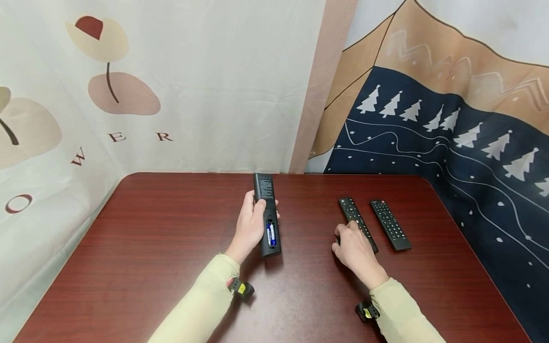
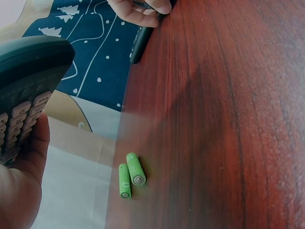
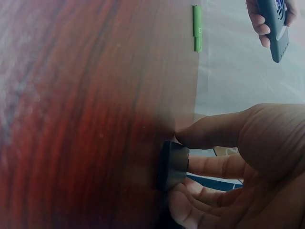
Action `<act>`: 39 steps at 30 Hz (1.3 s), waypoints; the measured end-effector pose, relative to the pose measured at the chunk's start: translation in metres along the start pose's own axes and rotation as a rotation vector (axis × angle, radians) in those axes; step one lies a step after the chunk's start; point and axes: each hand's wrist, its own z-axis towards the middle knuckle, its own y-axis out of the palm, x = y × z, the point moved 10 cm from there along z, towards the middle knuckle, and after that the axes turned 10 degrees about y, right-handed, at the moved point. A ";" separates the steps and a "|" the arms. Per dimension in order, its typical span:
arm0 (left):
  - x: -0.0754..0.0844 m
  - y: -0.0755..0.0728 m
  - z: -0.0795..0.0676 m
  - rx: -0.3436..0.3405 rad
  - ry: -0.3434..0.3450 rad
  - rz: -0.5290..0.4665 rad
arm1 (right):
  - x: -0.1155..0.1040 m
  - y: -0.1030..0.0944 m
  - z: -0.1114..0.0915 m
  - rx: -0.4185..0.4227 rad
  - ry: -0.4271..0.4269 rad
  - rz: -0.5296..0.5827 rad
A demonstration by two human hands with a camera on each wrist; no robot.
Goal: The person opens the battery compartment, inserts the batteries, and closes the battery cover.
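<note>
My left hand (image 1: pixel 249 221) grips a black remote control (image 1: pixel 266 190), its back turned up toward the head camera and its keys showing in the left wrist view. The battery compartment is uncovered, and blue batteries (image 1: pixel 271 233) lie in it. Low over the table at the right, my right hand (image 1: pixel 355 247) pinches a small dark battery cover (image 3: pixel 175 164) between thumb and fingers; the fingers mostly hide it in the head view. Just beyond that hand lies a second black remote (image 1: pixel 352 209), partly covered by it.
A third black remote (image 1: pixel 389 226) lies farther right on the reddish-brown table (image 1: pixel 171 219). Two green batteries (image 2: pixel 136 169) rest close together near the far edge, behind the left hand. Printed curtains (image 1: pixel 231 85) hang along the back and sides.
</note>
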 end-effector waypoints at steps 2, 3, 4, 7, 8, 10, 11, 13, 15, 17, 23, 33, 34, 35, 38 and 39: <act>0.000 0.000 0.000 0.001 -0.004 0.005 | 0.000 0.001 0.000 -0.001 -0.004 0.004; 0.000 0.000 0.000 0.001 -0.005 0.007 | 0.000 0.001 0.000 0.000 -0.005 0.008; -0.001 0.000 -0.001 0.002 -0.006 0.010 | -0.001 0.001 0.000 0.001 -0.006 0.013; -0.001 0.000 -0.001 0.002 -0.007 0.018 | -0.002 0.001 0.001 0.001 -0.010 0.038; -0.001 0.000 -0.001 0.002 -0.008 0.020 | -0.003 0.001 0.001 0.001 -0.013 0.049; -0.002 0.000 -0.001 0.003 -0.013 0.022 | -0.005 0.000 0.001 0.004 -0.022 0.073; -0.002 0.001 -0.001 0.002 -0.016 0.022 | -0.007 0.000 0.001 0.006 -0.026 0.082; -0.002 0.001 -0.002 0.001 -0.024 0.025 | -0.009 -0.001 0.001 0.011 -0.036 0.098; -0.002 0.001 -0.002 0.000 -0.032 0.030 | -0.012 -0.002 0.000 0.017 -0.045 0.112; -0.002 0.001 -0.002 -0.001 -0.034 0.037 | -0.014 -0.002 -0.001 0.024 -0.054 0.124; -0.003 0.001 -0.003 -0.001 -0.044 0.047 | -0.020 -0.005 -0.003 0.066 -0.095 0.180; -0.002 0.000 -0.003 0.003 -0.035 0.056 | -0.032 -0.015 -0.006 0.128 -0.152 0.250; -0.002 0.000 -0.003 0.003 -0.034 0.053 | -0.033 -0.016 -0.006 0.133 -0.155 0.253; -0.002 0.000 -0.003 0.002 -0.034 0.049 | -0.034 -0.016 -0.006 0.136 -0.159 0.257; -0.001 0.000 -0.003 0.002 -0.026 0.050 | -0.037 -0.019 -0.008 0.159 -0.190 0.276; -0.001 0.000 -0.003 0.002 -0.023 0.050 | -0.039 -0.020 -0.008 0.172 -0.205 0.286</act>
